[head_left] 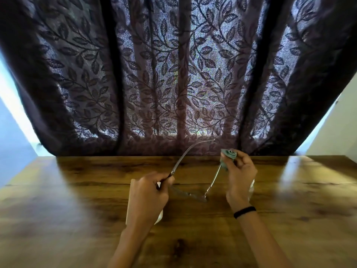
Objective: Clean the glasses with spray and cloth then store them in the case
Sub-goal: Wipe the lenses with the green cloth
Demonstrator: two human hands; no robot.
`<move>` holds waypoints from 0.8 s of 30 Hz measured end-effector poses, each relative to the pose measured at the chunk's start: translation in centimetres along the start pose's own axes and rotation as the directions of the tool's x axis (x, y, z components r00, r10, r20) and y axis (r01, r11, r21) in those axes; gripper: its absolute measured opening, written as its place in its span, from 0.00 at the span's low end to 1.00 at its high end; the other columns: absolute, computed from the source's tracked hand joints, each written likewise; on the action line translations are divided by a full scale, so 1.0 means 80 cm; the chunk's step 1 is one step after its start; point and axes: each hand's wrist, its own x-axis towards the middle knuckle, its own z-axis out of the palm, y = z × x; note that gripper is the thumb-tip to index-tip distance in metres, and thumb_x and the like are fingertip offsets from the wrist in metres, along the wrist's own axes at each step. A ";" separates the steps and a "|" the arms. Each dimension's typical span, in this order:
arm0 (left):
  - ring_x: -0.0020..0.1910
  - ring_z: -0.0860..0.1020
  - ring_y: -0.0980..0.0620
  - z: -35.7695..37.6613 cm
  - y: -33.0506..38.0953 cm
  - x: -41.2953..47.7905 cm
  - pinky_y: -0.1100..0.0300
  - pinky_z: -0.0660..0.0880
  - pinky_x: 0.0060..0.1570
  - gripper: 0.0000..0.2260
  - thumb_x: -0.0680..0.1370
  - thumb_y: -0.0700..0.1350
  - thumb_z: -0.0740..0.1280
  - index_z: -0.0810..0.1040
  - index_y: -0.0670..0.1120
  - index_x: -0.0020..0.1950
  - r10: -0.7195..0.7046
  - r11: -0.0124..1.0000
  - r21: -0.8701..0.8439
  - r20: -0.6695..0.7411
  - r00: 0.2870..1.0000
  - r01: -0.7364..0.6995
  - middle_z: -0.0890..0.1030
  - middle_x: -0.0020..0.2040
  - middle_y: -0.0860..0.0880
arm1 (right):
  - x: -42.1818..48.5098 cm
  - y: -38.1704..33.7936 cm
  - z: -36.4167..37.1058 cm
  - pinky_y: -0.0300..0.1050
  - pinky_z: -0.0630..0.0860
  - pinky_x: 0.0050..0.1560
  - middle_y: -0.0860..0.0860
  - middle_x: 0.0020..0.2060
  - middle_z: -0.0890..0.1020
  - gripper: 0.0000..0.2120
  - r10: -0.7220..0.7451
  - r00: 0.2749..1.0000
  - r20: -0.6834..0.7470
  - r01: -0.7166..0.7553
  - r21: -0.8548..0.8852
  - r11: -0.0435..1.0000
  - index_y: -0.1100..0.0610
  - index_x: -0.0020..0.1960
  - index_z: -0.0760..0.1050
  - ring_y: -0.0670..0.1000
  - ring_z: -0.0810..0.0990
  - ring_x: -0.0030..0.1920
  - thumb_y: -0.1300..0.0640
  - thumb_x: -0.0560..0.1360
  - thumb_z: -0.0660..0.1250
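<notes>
Wooden table (77, 190) w/ leaf-print curtain (173, 74) behind. Left hand (148, 192) pinching glasses (190, 194) at hinge, above tabletop. Right hand (239, 175) fingers clamped on grey cloth (229, 156), wrapped round temple tip.

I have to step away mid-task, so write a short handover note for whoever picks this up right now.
Left hand: pinching the glasses at one hinge, arms unfolded, held above the wooden table.
Right hand: gripping the grey-green cloth wrapped round the tip of the other arm.
A white object lies under the left hand; I cannot tell whether it is the case. No spray bottle is clearly visible.
Done: wiping under way.
Left: finish wiping, fold the glasses, store them.
</notes>
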 end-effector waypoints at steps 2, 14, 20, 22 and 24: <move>0.33 0.76 0.62 0.000 0.001 0.000 0.74 0.69 0.30 0.03 0.68 0.40 0.74 0.84 0.47 0.40 -0.004 1.000 -0.013 -0.015 1.000 0.004 0.73 0.27 0.66 | -0.002 -0.001 -0.001 0.34 0.79 0.36 0.43 0.32 0.84 0.13 -0.012 1.000 -0.008 0.012 0.021 1.000 0.53 0.43 0.76 0.43 0.81 0.37 0.70 0.67 0.70; 0.34 0.78 0.59 0.006 0.005 0.003 0.72 0.71 0.31 0.05 0.69 0.37 0.73 0.83 0.44 0.44 -0.123 0.977 -0.202 -0.233 0.965 0.076 0.79 0.33 0.59 | -0.053 0.034 0.001 0.30 0.75 0.28 0.46 0.38 0.83 0.08 0.342 0.929 0.139 -0.323 -0.145 0.935 0.54 0.46 0.76 0.39 0.82 0.33 0.63 0.69 0.71; 0.35 0.77 0.58 0.006 0.001 0.002 0.71 0.70 0.30 0.05 0.69 0.37 0.73 0.83 0.43 0.44 -0.094 0.989 -0.136 -0.234 0.968 0.063 0.79 0.32 0.56 | -0.061 0.034 0.001 0.37 0.78 0.33 0.53 0.44 0.83 0.17 0.381 0.921 0.086 -0.356 -0.219 0.909 0.59 0.54 0.71 0.48 0.82 0.41 0.63 0.68 0.72; 0.34 0.77 0.56 0.007 -0.004 0.001 0.70 0.70 0.31 0.05 0.69 0.37 0.73 0.83 0.43 0.44 -0.086 0.993 -0.099 -0.218 0.972 0.066 0.80 0.33 0.55 | -0.060 0.029 0.000 0.37 0.79 0.36 0.53 0.44 0.82 0.16 0.272 0.962 0.007 -0.265 -0.206 0.942 0.57 0.53 0.70 0.45 0.81 0.41 0.63 0.68 0.71; 0.30 0.76 0.58 0.008 -0.009 0.001 0.71 0.70 0.30 0.05 0.69 0.38 0.73 0.83 0.44 0.44 -0.073 0.996 -0.058 -0.198 0.977 0.062 0.80 0.35 0.55 | -0.058 0.021 0.000 0.38 0.80 0.38 0.56 0.46 0.82 0.14 0.148 0.989 -0.018 -0.149 -0.192 0.970 0.53 0.48 0.70 0.44 0.81 0.42 0.64 0.69 0.71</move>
